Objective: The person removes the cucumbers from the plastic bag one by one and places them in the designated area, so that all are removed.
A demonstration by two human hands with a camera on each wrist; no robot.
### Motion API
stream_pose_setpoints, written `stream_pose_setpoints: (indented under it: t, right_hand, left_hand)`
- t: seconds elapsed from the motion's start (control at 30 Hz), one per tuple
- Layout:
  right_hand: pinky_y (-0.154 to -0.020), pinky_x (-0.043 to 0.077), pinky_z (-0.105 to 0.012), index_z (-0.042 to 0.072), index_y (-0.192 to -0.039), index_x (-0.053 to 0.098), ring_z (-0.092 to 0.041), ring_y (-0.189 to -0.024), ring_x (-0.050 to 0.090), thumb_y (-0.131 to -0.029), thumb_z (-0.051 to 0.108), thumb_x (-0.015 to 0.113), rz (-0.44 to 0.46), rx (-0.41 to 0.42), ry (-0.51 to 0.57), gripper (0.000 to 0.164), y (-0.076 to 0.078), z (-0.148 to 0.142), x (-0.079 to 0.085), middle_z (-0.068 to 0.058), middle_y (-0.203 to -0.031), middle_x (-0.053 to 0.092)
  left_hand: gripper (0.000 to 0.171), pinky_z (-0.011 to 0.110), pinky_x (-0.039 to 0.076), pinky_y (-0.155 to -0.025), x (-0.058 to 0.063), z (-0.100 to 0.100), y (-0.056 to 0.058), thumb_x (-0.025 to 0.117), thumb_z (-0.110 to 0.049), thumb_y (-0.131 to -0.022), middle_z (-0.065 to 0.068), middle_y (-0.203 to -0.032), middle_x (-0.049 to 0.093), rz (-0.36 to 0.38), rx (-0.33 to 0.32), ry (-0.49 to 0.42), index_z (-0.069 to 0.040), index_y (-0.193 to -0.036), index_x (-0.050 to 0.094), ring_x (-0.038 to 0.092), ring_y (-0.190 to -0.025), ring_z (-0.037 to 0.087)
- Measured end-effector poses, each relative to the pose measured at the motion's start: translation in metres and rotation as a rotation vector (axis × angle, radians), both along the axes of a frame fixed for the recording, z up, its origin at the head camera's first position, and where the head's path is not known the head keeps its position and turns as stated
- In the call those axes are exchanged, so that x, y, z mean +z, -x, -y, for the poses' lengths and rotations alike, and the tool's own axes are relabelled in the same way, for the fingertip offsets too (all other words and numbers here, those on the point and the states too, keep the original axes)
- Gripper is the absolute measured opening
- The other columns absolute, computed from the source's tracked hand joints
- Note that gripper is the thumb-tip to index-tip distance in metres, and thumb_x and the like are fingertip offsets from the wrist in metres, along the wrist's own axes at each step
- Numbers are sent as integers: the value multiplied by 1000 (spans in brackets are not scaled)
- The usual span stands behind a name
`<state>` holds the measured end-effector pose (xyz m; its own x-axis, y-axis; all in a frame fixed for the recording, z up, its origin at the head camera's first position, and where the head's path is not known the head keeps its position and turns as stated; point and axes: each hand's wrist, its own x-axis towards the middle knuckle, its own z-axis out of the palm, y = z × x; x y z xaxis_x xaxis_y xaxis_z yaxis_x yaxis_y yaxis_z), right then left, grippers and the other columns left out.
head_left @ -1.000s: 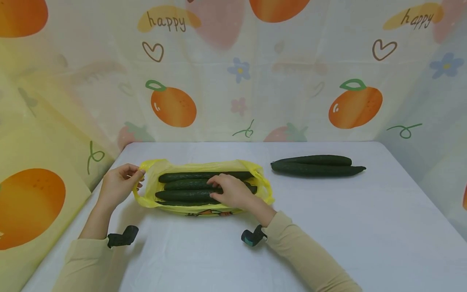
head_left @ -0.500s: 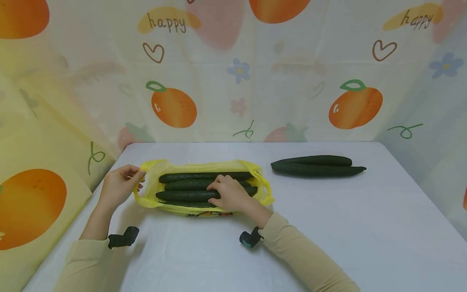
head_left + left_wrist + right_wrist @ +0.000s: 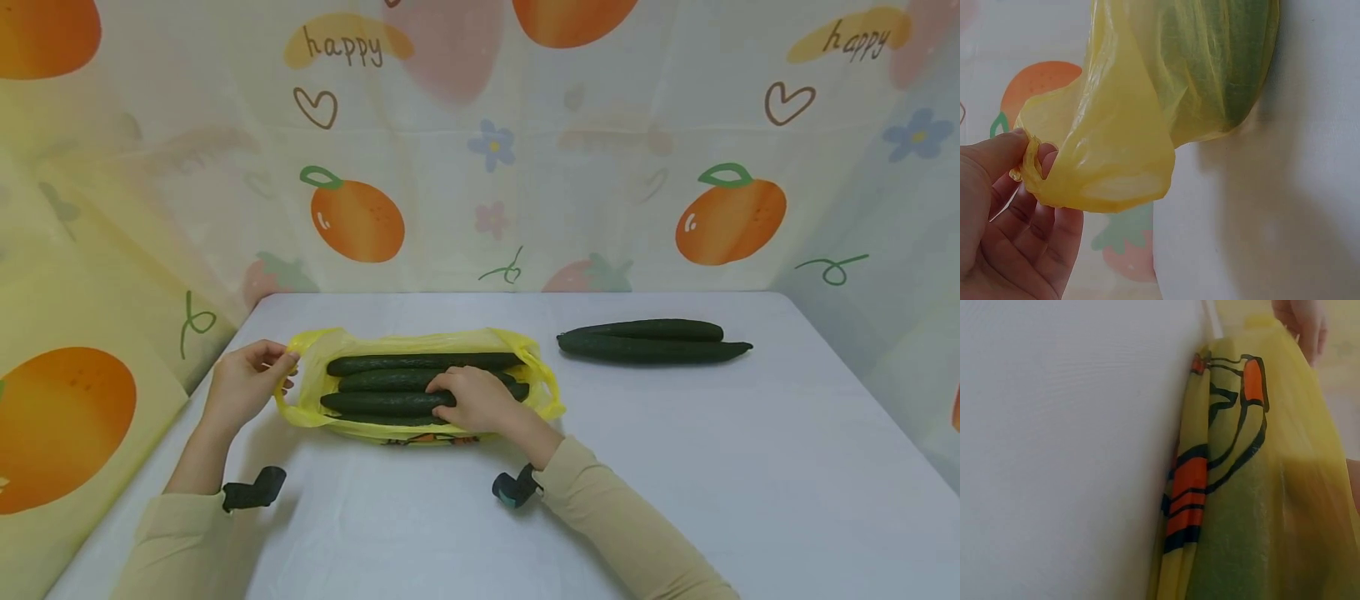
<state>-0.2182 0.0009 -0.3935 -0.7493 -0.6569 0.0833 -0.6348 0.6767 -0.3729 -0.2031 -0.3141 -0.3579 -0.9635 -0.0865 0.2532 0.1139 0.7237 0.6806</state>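
Observation:
A yellow plastic bag [image 3: 442,343] lies open on its side-to-side length, with several dark green cucumbers inside. My left hand [image 3: 243,379] pinches the handle loop at the bag's left end; the left wrist view shows thumb and finger on the twisted yellow film [image 3: 1035,169]. Inside the bag's mouth, my right hand [image 3: 480,400] grips the right part of a cucumber [image 3: 382,405] near the front, thumb on its near side and fingers on its far side. In the right wrist view the bag's printed front [image 3: 1229,456] hides most of that hand.
Two more cucumbers [image 3: 652,350] lie side by side at the back right of the white-covered table [image 3: 675,475]. A patterned curtain [image 3: 540,167] hangs behind and along both sides. Each wrist wears a small black camera [image 3: 255,488].
The right hand has lowered slightly onto the cucumber, its fingers closing around it. The left hand keeps its hold on the bag handle, almost still.

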Motion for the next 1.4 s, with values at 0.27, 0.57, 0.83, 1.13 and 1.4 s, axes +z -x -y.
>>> stream_pose_setpoints:
  t: [0.27, 0.57, 0.83, 1.13, 1.4]
  right_hand:
    - [-80, 50, -26, 14, -120, 58, -14, -96, 61, -89, 31, 60, 70, 12, -3, 35, -2, 1, 4, 0, -115, 62]
    - [-63, 43, -19, 15, -125, 55, -9, -74, 50, -90, 37, 57, 37, 4, -62, 42, -4, 7, 0, -4, -108, 53]
    - [-60, 39, -18, 12, -127, 54, -10, -76, 44, -90, 40, 56, 126, 32, -57, 46, 0, 6, 0, -3, -106, 48]
    - [-65, 42, -19, 11, -123, 57, -10, -72, 46, -89, 38, 59, 142, 60, -39, 43, 2, 5, 3, -4, -101, 49]
    - [-84, 49, -27, 14, -125, 54, -17, -101, 59, -89, 40, 57, 130, 60, -67, 44, 2, 6, 1, -4, -121, 58]
  left_hand:
    - [31, 21, 50, -50, 1, -1, 0, 59, -32, -90, 12, -80, 67, 22, 5, 4, -1, -93, 62, 61, -57, 3]
    - [30, 20, 49, -49, 1, -3, 0, 59, -31, -90, 13, -80, 67, 10, -3, 6, -1, -92, 62, 61, -56, 3]
    - [29, 20, 49, -48, 2, -5, 2, 60, -30, -89, 13, -79, 67, -3, -12, 5, -1, -91, 63, 61, -56, 2]
    - [28, 20, 49, -48, 4, -8, 3, 60, -28, -90, 13, -78, 67, -9, -19, 2, -1, -91, 63, 61, -55, 4]
    - [27, 20, 48, -47, 4, -7, 4, 60, -29, -89, 8, -76, 67, -12, -13, 8, -2, -91, 62, 61, -55, 2]
